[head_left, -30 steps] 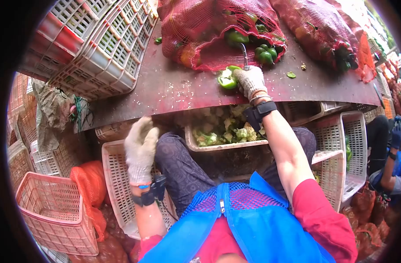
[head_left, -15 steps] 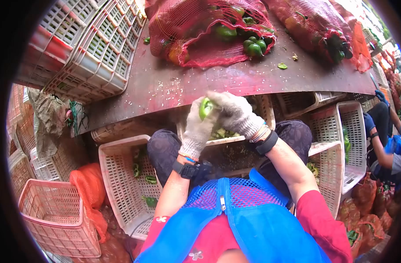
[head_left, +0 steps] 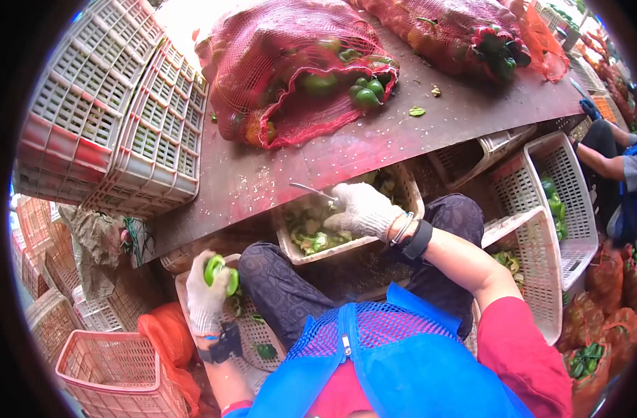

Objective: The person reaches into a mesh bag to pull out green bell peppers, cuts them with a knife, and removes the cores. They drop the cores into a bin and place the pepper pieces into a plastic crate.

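My left hand point(head_left: 208, 292), in a white knit glove, is closed around green pepper pieces point(head_left: 219, 273) above a pale crate point(head_left: 252, 341) with some pepper pieces inside. My right hand point(head_left: 364, 211), also gloved, grips a small curved knife point(head_left: 308, 189) whose thin blade points left. Below that hand, between my knees, a crate point(head_left: 295, 256) holds pale green pepper scraps point(head_left: 315, 235). A red mesh bag point(head_left: 284, 42) of green peppers point(head_left: 365, 94) lies open on the table point(head_left: 263, 171).
Stacked crates point(head_left: 116, 104) stand at the left of the table. An empty pink crate point(head_left: 113, 359) and orange netting point(head_left: 169, 341) are at lower left. More crates point(head_left: 573, 202) stand at right, near another person point(head_left: 615, 164). A second mesh bag point(head_left: 444, 38) lies farther back.
My left hand has moved down and left, away from my right hand, carrying the pepper over the left crate. The knife blade now shows at my right hand. The whole view has shifted and tilted.
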The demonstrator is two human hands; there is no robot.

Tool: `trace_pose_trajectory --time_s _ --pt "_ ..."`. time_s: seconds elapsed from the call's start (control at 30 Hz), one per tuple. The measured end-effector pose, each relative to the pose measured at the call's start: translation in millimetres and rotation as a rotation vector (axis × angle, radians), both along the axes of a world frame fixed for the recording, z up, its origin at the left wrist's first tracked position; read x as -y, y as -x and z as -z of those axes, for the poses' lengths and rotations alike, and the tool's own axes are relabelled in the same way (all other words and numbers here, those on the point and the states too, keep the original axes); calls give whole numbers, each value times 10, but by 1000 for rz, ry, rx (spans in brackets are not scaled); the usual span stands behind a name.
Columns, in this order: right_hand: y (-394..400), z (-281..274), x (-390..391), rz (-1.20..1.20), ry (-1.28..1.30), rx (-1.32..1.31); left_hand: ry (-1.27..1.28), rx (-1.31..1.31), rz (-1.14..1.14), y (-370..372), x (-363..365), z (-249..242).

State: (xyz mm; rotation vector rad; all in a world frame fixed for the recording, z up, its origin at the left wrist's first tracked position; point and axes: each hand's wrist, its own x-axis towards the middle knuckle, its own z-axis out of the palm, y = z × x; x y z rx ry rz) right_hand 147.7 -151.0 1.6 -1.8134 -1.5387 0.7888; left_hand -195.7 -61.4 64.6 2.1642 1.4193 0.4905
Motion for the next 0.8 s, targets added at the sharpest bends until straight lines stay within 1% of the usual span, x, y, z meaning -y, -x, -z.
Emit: trace_pose_trajectory --time_s 0.03,0.07,0.1,0.13,0.17,0.27,0.3,0.33,0.4,0.43,0.47,0.53,0.57,0.67,0.77,0.8 --pt "-53 1 17 33 -11 102 -174 -313 -49 198 59 61" --pt "-101 -18 1 77 -42 57 -350 -619 -104 324 80 119" --pt "-156 -41 -18 116 -68 15 -355 -565 -54 345 31 145" --pt "-194 -36 -23 149 -87 -29 -319 -465 -8 190 -17 116" --pt "-210 4 -42 220 -120 -208 -279 -363 32 -74 -99 118" --pt "-329 -131 -39 412 -209 -278 -192 -41 195 -1192 -396 189" --pt "-380 -207 9 436 -118 -583 -146 25 261 -1614 -511 233" --pt "-425 -223 44 440 -105 -707 -100 92 327 -2041 -645 289" --pt "-523 -249 111 444 -79 -945 -134 51 394 -2841 -962 561" --pt "-574 -336 168 470 -47 -972 -137 64 394 -3194 -1052 677" --pt "-591 -263 187 519 -96 -1035 -143 79 390 -3513 -1108 748" --pt "-700 -359 231 592 -92 -1044 50 93 351 -4034 -1081 614" --pt "-755 -385 250 629 -86 -1021 32 29 348 -4214 -1096 692" --pt "-854 -390 267 678 -86 -1065 21 92 221 -4376 -1094 914" --pt "-894 -491 275 677 -38 -1059 -37 193 289 -4137 -941 966" --pt "-874 -509 276 684 -33 -1059 -55 264 312 -3999 -877 999"
